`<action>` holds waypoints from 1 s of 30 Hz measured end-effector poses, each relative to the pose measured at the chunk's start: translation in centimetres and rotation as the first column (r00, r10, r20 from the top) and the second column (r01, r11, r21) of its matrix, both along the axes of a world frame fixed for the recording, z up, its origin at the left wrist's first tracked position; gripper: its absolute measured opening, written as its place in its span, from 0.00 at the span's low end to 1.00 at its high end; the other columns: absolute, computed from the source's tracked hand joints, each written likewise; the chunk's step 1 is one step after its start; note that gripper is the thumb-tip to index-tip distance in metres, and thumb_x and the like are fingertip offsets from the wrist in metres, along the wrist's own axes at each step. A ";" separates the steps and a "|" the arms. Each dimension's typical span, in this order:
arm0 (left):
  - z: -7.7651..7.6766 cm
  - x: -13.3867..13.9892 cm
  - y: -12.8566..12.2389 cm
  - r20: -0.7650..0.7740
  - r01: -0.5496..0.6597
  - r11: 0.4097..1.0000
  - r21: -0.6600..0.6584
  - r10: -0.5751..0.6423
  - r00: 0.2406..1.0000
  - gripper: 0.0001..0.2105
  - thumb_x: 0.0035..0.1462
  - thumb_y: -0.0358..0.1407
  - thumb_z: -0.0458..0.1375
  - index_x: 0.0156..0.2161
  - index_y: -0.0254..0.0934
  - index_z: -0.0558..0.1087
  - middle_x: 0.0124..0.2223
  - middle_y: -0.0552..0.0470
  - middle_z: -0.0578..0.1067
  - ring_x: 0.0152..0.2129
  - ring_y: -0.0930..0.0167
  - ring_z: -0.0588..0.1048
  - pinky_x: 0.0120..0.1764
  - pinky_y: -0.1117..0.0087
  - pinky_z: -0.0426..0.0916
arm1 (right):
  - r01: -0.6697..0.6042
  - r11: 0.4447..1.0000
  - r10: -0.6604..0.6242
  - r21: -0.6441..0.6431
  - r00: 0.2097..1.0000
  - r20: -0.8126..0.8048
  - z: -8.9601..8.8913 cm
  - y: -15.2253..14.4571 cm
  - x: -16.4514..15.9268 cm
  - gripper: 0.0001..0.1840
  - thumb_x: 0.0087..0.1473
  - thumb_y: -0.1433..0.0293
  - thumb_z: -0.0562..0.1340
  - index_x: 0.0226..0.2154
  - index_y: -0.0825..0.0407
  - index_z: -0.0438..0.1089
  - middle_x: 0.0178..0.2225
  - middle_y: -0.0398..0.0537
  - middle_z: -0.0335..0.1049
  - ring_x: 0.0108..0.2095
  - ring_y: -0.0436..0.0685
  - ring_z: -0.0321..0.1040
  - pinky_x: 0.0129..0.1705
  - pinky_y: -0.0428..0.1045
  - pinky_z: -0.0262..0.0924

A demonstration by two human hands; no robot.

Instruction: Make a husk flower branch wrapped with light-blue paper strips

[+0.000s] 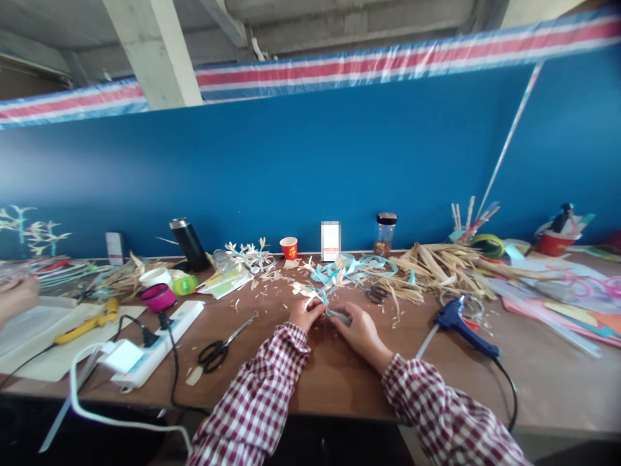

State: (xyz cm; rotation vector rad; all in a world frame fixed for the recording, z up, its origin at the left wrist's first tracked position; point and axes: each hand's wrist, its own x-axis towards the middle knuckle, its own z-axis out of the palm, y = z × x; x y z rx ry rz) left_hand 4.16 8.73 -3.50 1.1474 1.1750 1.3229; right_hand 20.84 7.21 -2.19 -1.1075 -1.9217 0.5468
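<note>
Above the table's middle, my left hand [307, 313] pinches the stem of a craft flower branch [326, 290] with pale husk-like petals and light-blue wrapping. Just to its right, my right hand [358, 329] is closed on a light-blue strip [338, 316] that runs toward the stem. The fingertips of both hands nearly meet, and the lower end of the stem is hidden by the fingers. Loops of light-blue ribbon [376, 265] lie behind the hands. Small black-handled scissors [376, 295] rest beyond my right hand, and larger scissors [213, 356] lie left of my left forearm.
A blue glue gun [468, 327] with its cord lies at right. Dried husks [436, 268] spread behind it. At left are a white power strip [187, 323], a yellow glue gun [87, 321] and another person's hand [17, 298]. A red paper cup [288, 248] and a jar [385, 234] stand at the back.
</note>
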 end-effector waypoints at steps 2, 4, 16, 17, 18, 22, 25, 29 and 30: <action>0.0 0.0 0.0 -0.018 0.007 1.000 -0.004 -0.007 1.000 0.14 0.41 0.43 0.66 0.26 0.33 0.72 0.21 0.55 0.71 0.17 0.75 0.69 0.26 0.73 0.67 | 0.003 1.000 -0.003 0.001 1.000 0.009 -0.1 0.1 0.0 0.08 0.51 0.69 0.58 0.34 0.51 0.71 0.33 0.47 0.73 0.35 0.56 0.68 0.39 0.49 0.60; -0.1 0.0 0.1 -0.037 0.015 1.000 -0.008 -0.015 0.999 0.14 0.42 0.43 0.65 0.26 0.33 0.72 0.21 0.56 0.71 0.17 0.75 0.69 0.26 0.73 0.68 | 0.016 1.000 -0.016 0.001 1.000 0.012 -0.1 0.2 -0.1 0.08 0.52 0.69 0.57 0.32 0.51 0.71 0.32 0.47 0.73 0.34 0.56 0.68 0.39 0.49 0.59; 0.1 0.4 0.0 -0.136 0.082 0.997 -0.009 -0.083 0.987 0.10 0.44 0.37 0.64 0.32 0.34 0.74 0.22 0.56 0.72 0.18 0.74 0.70 0.23 0.73 0.66 | 0.073 0.997 -0.073 -0.015 0.997 0.016 -0.4 0.6 -0.1 0.14 0.56 0.65 0.52 0.23 0.52 0.66 0.21 0.45 0.67 0.23 0.53 0.62 0.26 0.45 0.52; 0.1 0.4 -0.1 -0.131 0.088 0.996 -0.005 -0.088 0.988 0.10 0.44 0.36 0.65 0.33 0.34 0.74 0.22 0.55 0.73 0.19 0.73 0.71 0.25 0.72 0.67 | 0.075 0.997 -0.074 -0.016 0.997 0.011 -0.4 0.6 0.0 0.15 0.56 0.65 0.52 0.23 0.52 0.66 0.21 0.45 0.67 0.23 0.53 0.62 0.26 0.45 0.52; 0.0 0.3 0.0 -0.124 0.091 0.996 0.002 -0.090 0.988 0.11 0.43 0.36 0.65 0.33 0.34 0.74 0.24 0.54 0.74 0.21 0.73 0.72 0.27 0.71 0.68 | 0.073 0.997 -0.073 -0.018 0.997 0.005 -0.3 0.6 0.0 0.15 0.56 0.65 0.52 0.23 0.52 0.67 0.22 0.45 0.68 0.23 0.53 0.63 0.26 0.46 0.53; -0.3 0.0 0.2 -0.098 0.100 0.994 0.035 -0.097 0.990 0.13 0.40 0.35 0.67 0.33 0.33 0.74 0.29 0.51 0.76 0.28 0.70 0.75 0.35 0.68 0.70 | 0.047 0.999 -0.048 -0.019 0.998 -0.032 -0.2 0.6 0.1 0.09 0.51 0.66 0.57 0.33 0.52 0.70 0.31 0.47 0.73 0.31 0.55 0.69 0.34 0.47 0.59; -0.6 -0.1 0.4 -0.085 0.106 0.994 0.036 -0.103 0.991 0.15 0.38 0.35 0.68 0.34 0.33 0.75 0.30 0.49 0.77 0.29 0.68 0.76 0.36 0.67 0.71 | 0.030 0.999 -0.031 -0.020 0.998 -0.046 -0.2 0.6 0.1 0.09 0.49 0.68 0.59 0.34 0.51 0.71 0.34 0.47 0.74 0.35 0.56 0.70 0.38 0.48 0.60; -0.3 0.1 0.3 -0.056 0.095 0.995 0.012 -0.095 0.994 0.14 0.40 0.36 0.67 0.33 0.32 0.74 0.29 0.50 0.77 0.28 0.69 0.76 0.34 0.67 0.72 | 0.032 0.999 -0.034 -0.027 0.999 -0.042 -0.2 0.5 0.2 0.09 0.52 0.67 0.57 0.32 0.52 0.72 0.31 0.47 0.74 0.32 0.55 0.70 0.35 0.47 0.61; -0.1 0.2 0.2 -0.051 0.093 0.996 0.005 -0.092 0.994 0.13 0.40 0.36 0.67 0.33 0.32 0.74 0.29 0.50 0.77 0.27 0.69 0.76 0.34 0.67 0.72 | 0.036 0.999 -0.037 -0.028 0.999 -0.038 -0.2 0.5 0.2 0.10 0.53 0.67 0.56 0.32 0.52 0.72 0.30 0.47 0.74 0.30 0.55 0.70 0.34 0.47 0.60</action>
